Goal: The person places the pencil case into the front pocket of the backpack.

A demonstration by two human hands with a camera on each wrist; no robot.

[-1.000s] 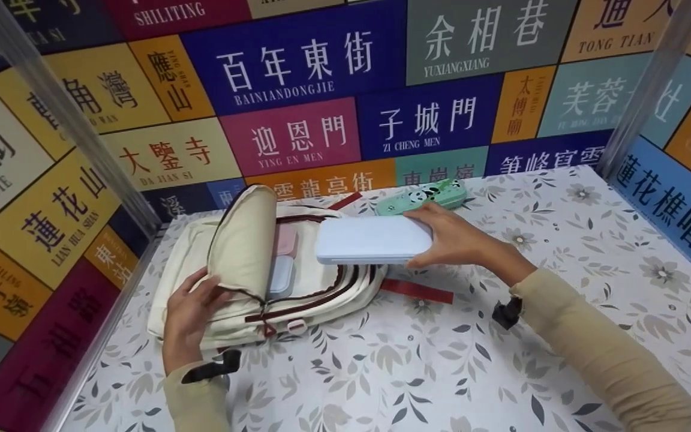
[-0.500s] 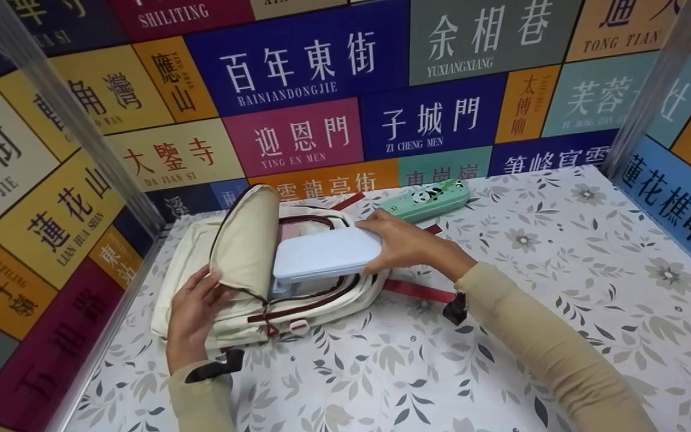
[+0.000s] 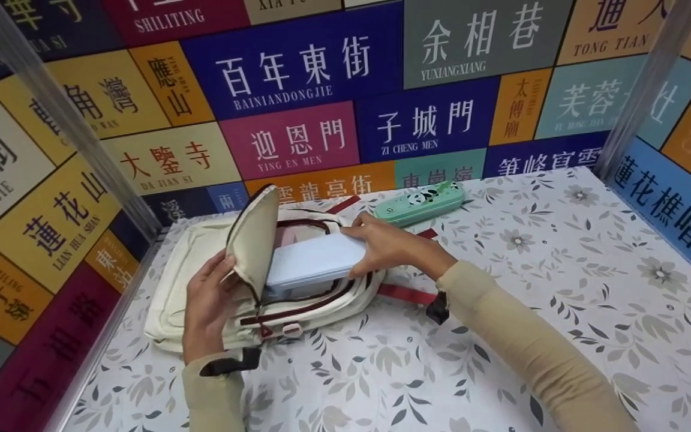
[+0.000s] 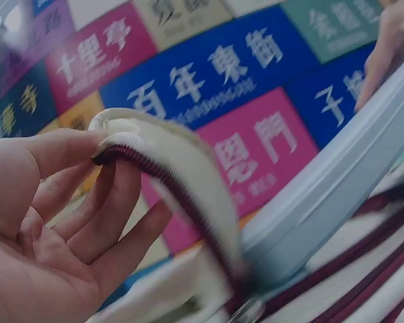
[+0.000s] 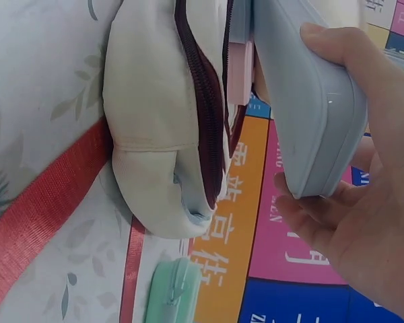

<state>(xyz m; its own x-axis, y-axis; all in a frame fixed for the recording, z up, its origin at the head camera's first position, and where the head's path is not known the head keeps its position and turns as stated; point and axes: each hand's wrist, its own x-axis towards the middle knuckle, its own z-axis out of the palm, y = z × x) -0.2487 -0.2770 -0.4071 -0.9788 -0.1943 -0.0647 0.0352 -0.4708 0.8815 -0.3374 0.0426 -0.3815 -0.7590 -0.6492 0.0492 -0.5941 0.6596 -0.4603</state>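
Note:
A cream backpack (image 3: 186, 282) with dark red zips lies on the table, its front flap (image 3: 254, 240) raised. My left hand (image 3: 209, 300) pinches the flap's zipped edge between thumb and fingers, plain in the left wrist view. With my right hand (image 3: 384, 245) I grip one end of a pale blue case (image 3: 318, 258); the thumb lies on one face and the fingers curl under the other. The case's far end is inside the opening, behind the flap. In the right wrist view a pink box (image 5: 240, 74) shows inside the bag, partly hidden.
A green panda pencil case (image 3: 420, 204) lies behind the bag, near the back wall. Red straps (image 3: 408, 293) stick out from the bag's right side. The flowered tablecloth (image 3: 441, 366) spreads to the front and right. Walls with coloured sign panels (image 3: 297, 132) enclose the back and sides.
My right hand has carried the pale blue case left and down, into the backpack's opening. The left hand has shifted slightly right, and the flap it holds stands more upright.

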